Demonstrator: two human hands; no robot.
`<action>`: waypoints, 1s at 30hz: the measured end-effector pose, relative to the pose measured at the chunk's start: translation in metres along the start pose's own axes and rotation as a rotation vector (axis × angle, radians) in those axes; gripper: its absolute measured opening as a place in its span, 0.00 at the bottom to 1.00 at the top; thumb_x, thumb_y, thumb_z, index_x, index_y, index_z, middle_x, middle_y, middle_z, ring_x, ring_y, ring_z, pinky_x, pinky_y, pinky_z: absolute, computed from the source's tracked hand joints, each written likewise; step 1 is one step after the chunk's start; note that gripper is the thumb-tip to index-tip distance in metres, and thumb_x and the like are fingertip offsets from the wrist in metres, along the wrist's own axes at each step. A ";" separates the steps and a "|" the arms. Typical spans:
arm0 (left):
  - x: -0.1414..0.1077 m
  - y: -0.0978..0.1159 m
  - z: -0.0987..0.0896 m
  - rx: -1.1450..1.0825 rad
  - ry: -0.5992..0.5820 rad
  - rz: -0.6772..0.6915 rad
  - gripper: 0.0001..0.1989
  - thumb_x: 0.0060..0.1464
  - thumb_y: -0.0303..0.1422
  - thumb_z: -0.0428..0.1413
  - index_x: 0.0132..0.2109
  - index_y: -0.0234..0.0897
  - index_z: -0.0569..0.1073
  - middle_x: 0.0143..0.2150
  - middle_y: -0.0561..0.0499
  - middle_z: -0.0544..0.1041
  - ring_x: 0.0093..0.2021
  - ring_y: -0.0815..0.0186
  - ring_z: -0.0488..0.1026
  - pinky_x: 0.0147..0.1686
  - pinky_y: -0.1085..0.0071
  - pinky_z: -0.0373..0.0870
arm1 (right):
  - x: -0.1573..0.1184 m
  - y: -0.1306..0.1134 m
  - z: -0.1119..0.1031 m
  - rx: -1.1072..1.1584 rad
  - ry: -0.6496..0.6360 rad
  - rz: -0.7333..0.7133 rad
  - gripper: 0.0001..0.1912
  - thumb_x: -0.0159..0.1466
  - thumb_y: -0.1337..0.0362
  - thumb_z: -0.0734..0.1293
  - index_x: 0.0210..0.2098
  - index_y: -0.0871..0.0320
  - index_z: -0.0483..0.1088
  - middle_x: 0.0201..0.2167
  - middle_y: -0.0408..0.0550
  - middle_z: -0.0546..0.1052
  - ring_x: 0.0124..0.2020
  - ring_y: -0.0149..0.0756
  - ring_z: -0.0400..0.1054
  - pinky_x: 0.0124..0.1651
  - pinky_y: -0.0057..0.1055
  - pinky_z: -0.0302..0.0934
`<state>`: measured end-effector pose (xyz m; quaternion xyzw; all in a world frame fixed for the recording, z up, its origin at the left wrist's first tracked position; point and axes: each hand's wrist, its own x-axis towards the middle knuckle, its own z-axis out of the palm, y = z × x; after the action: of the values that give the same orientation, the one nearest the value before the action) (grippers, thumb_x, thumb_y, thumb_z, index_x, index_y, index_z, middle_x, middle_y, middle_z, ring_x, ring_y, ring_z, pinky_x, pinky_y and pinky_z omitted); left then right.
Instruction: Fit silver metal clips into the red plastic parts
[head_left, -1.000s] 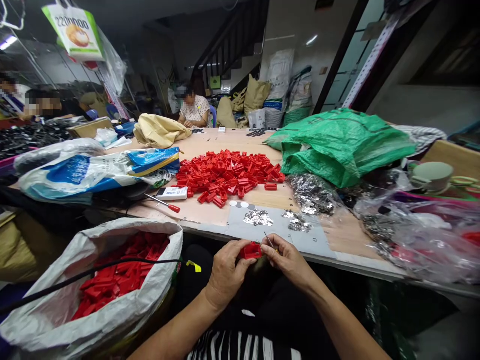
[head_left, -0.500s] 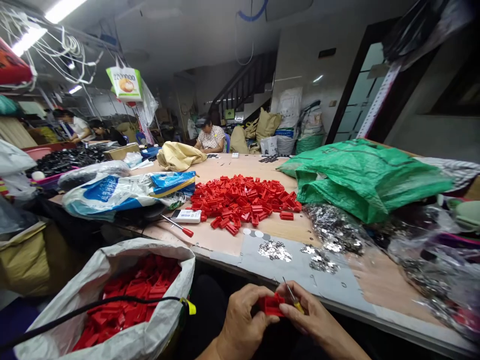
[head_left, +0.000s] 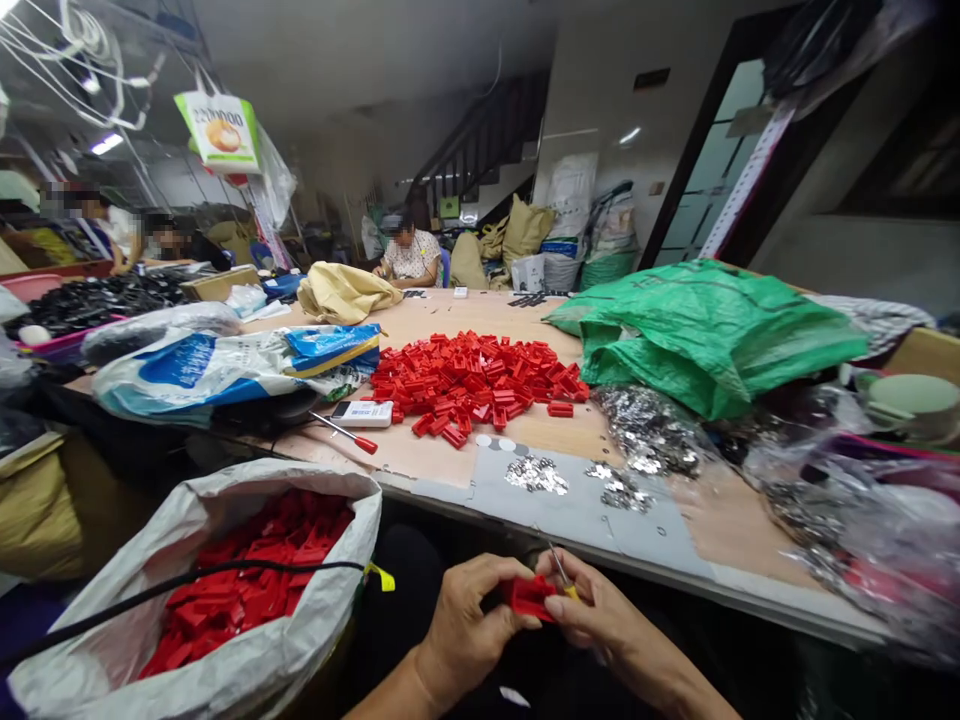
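Low in the head view, my left hand (head_left: pixel 469 620) grips a small red plastic part (head_left: pixel 531 597) from the left. My right hand (head_left: pixel 600 620) touches the same part from the right and holds a thin metal tool with a yellow handle (head_left: pixel 561 572), tip pointing up. Both hands sit below the table's near edge, over my lap. On the table lies a heap of red plastic parts (head_left: pixel 472 382). Small piles of shiny metal pieces (head_left: pixel 535 474) rest on a grey sheet just beyond my hands.
A white sack of red parts (head_left: pixel 247 580) stands at my left, crossed by a black cable. On the table are a red-handled screwdriver (head_left: pixel 345 434), a white device (head_left: pixel 363 413), a blue-white bag (head_left: pixel 225 365), a green bag (head_left: pixel 705 325) and clear bags of metal pieces (head_left: pixel 840 480). Other people sit at the far end and far left.
My view swung up and then slightly down again, so my hands appear lower in the picture than a second ago. The hands stay together on the red part with the tool.
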<state>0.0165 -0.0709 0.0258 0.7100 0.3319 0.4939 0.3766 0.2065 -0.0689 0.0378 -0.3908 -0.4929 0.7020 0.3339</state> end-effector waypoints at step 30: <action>-0.004 -0.038 0.003 -0.371 0.104 -0.499 0.17 0.49 0.35 0.62 0.47 0.37 0.74 0.44 0.47 0.78 0.43 0.62 0.76 0.47 0.66 0.73 | 0.075 -0.029 -0.109 -1.255 0.577 -0.010 0.07 0.60 0.69 0.62 0.35 0.56 0.71 0.35 0.49 0.76 0.38 0.39 0.68 0.41 0.31 0.57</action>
<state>0.0142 -0.0555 -0.0093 0.4996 0.4189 0.4742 0.5917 0.2692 0.0505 0.0258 -0.6792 -0.6991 0.1504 0.1655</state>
